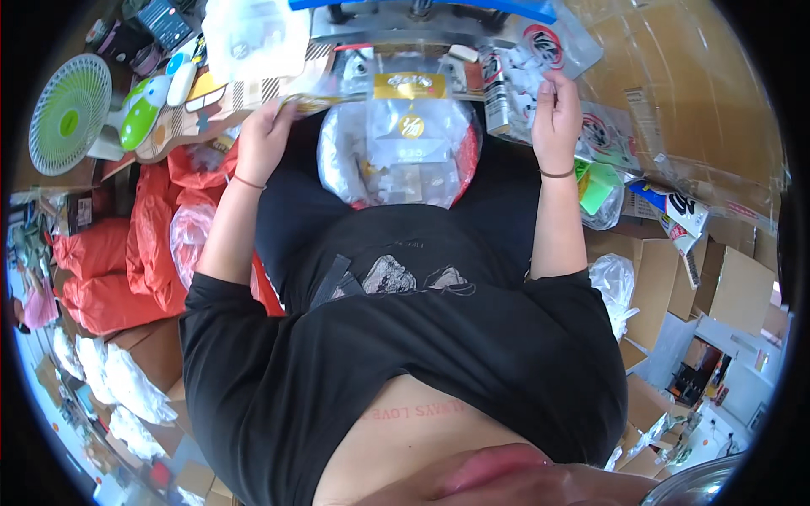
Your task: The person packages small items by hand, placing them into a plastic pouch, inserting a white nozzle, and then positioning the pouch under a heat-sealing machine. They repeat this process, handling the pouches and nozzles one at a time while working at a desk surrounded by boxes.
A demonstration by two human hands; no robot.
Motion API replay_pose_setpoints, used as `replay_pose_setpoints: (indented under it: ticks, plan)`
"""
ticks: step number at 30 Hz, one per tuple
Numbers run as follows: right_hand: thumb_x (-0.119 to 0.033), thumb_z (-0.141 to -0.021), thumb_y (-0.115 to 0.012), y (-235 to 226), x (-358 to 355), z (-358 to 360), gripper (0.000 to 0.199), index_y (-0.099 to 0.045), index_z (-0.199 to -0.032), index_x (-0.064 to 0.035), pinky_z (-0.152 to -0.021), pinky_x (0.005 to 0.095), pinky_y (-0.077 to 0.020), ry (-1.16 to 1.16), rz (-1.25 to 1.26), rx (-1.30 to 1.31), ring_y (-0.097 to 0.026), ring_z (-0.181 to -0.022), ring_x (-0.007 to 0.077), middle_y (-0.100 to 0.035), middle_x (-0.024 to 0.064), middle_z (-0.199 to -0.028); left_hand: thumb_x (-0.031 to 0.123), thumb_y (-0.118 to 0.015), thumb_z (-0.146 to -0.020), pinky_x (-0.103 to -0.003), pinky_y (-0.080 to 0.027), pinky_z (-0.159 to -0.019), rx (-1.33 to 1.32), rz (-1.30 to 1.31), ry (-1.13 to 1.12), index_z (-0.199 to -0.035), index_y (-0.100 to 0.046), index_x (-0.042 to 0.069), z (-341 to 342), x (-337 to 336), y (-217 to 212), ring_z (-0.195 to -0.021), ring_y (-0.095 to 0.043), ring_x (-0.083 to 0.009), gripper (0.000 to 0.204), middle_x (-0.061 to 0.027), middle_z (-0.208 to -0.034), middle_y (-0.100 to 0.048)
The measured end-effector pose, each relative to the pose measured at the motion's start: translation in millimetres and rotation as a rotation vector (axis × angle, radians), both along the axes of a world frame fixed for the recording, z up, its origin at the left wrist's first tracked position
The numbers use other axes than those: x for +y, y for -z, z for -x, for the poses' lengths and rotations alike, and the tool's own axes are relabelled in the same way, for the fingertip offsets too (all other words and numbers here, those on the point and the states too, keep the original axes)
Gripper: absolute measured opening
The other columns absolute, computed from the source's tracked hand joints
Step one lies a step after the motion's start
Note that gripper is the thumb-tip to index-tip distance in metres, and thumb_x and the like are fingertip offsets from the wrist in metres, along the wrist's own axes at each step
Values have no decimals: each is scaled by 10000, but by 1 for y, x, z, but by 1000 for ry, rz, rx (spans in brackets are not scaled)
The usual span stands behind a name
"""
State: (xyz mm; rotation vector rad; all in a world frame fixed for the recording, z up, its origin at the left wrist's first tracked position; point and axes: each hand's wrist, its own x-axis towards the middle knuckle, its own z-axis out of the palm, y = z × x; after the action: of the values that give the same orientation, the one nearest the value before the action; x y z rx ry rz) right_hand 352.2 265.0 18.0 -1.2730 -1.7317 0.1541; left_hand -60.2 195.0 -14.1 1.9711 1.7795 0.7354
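Note:
My left hand [267, 139] is closed on the edge of a clear plastic bag with a gold band [310, 103], blurred in part. My right hand [557, 125] is raised beside an open printed carton [498, 101] and small white packets [525, 80]. Its thumb and fingers are bent together; what they hold, if anything, is too small to tell. Between my hands, a clear bag with a gold printed top [411, 152] hangs in front of my lap. Behind it sits a round, plastic-lined container [337, 156] with a red edge, its contents partly hidden.
A machine with a blue front edge [422, 7] stands at the far side. Left are a checked board [245, 93], a green-white fan [69, 125], and red plastic bags [152, 244]. Cardboard [692, 93] walls the right, above a green scoop-like piece [599, 185].

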Motion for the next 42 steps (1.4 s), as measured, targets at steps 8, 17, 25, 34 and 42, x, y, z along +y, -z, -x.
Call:
replay_pose_setpoints:
  ticks: [8,17,25,34,42]
  plan:
    - [-163,-979,-593,-43,-31,96,164,-621,-1017,-6,-775,264,-464,-538,286,239,-569,-859,127,-629,49,-924,222,-715,-905,-220,-483,-643,-522,277,196,-983,-712,-19,-80,-29,-17,-675,-570,-38,254,19,-790,-677]
    - [-238,-1011,-530,-40,-29,69,258,-610,-1089,-6,-848,290,-459,-762,565,-100,-593,-938,171,-641,75,-1004,196,-723,-894,-216,-501,-694,-1197,732,326,-1082,-686,12,-120,-41,-2,-766,-620,-62,266,-3,-900,-697]
    - [-327,-968,-552,-8,-27,-10,351,-575,-1122,-11,-874,390,-430,-318,323,-735,-534,-949,343,-563,158,-1036,91,-731,-846,-275,-548,-831,-1330,702,151,-1133,-642,-4,-105,4,9,-898,-680,-117,315,-48,-994,-704]
    - [-218,-925,-639,-1,-37,-21,253,-567,-1082,-34,-774,350,-464,-382,434,-333,-578,-858,267,-582,139,-964,287,-715,-884,-359,-531,-865,-714,58,-229,-1261,-524,24,-26,43,9,-1001,-664,-266,498,-159,-1154,-646]
    - [-136,-909,-667,23,-6,-48,237,-548,-1084,-32,-734,286,-479,-172,277,-126,-583,-799,142,-609,63,-914,217,-669,-902,-384,-455,-977,706,-327,69,-1265,-590,106,25,-3,19,-1187,-556,-266,388,-162,-1246,-595]
